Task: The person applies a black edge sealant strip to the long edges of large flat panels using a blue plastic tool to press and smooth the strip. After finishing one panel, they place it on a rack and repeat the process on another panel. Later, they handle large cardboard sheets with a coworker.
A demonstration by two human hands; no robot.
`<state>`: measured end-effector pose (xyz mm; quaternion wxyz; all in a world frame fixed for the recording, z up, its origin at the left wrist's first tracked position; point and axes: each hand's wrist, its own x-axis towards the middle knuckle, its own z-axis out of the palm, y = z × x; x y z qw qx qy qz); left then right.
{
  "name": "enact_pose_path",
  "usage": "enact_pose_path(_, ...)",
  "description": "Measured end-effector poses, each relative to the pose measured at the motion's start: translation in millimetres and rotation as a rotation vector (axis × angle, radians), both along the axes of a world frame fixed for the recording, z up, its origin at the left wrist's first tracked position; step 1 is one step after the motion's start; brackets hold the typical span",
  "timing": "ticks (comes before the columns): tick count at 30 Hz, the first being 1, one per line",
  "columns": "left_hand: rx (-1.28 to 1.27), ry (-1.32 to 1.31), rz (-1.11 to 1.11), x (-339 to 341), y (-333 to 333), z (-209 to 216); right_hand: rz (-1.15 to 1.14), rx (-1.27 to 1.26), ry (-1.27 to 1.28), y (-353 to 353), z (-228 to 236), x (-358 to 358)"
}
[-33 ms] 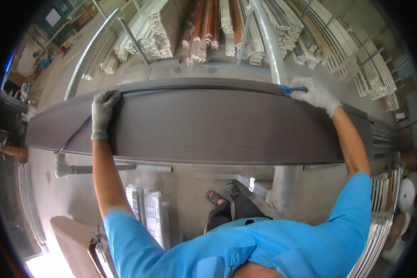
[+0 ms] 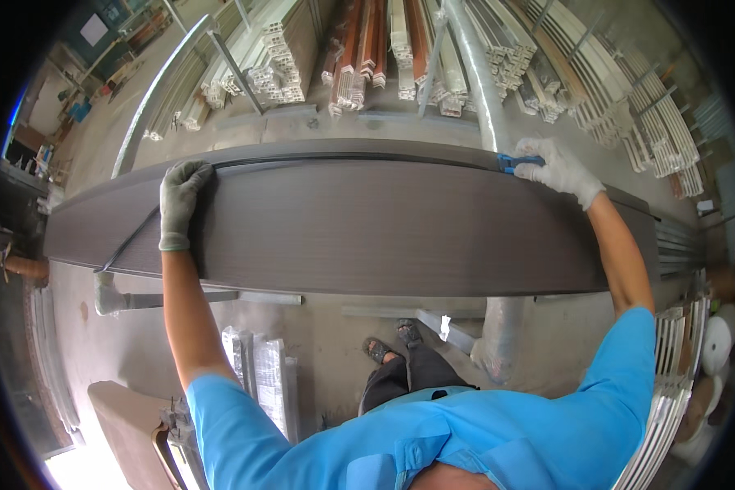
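A long dark brown panel or stack of boards (image 2: 384, 220) lies crosswise in front of me. Along its far side runs a thin black strap (image 2: 351, 155), which also slants over the left end. My left hand (image 2: 180, 204), in a pale work glove, rests on the left part, its fingers curled round the strap at the far side. My right hand (image 2: 559, 171), also gloved, is closed on a blue tool (image 2: 516, 164) at the right end of the strap. The glove covers part of the tool, so its exact kind cannot be made out.
Wrapped rack arms (image 2: 480, 73) support the panel and stick out beyond it. Bundles of white and reddish-brown profiles (image 2: 359, 57) lie on the floor ahead. Plastic-wrapped pieces (image 2: 271, 380) stand near my feet at left, and more white profiles (image 2: 670, 400) are stacked at right.
The blue tool in my right hand has turned slightly and sits a little lower against the panel. My left hand has hardly moved.
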<state>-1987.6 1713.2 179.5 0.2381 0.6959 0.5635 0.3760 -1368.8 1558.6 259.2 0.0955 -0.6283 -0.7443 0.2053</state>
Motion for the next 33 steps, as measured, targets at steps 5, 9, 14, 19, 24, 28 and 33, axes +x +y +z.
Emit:
enact_pose_path(5, -0.152, -0.188, 0.056, 6, -4, 4, 0.149, 0.054, -0.001, 34, -12, -42)
enact_pose_path(9, -0.086, -0.110, 0.085, 18, -8, 14, 0.321, 0.122, 0.077, 65, -17, -94)
enact_pose_path(14, -0.010, 0.085, 0.121, 23, -10, 12, 0.429, 0.212, 0.091, 98, -25, -149)
enact_pose_path(19, 0.047, 0.273, 0.123, 23, -7, 16, 0.473, 0.087, -0.001, 137, -18, -235)
enact_pose_path(24, 0.054, 0.328, 0.151, 30, -11, 22, 0.535, 0.126, 0.004, 174, -17, -322)
enact_pose_path(28, -0.125, 0.109, -0.238, -12, -1, 33, 0.521, 0.051, -0.017, 174, -13, -321)
enact_pose_path(33, -0.583, 0.021, -0.286, -186, 17, 67, 0.410, 0.021, -0.032, 167, -5, -321)
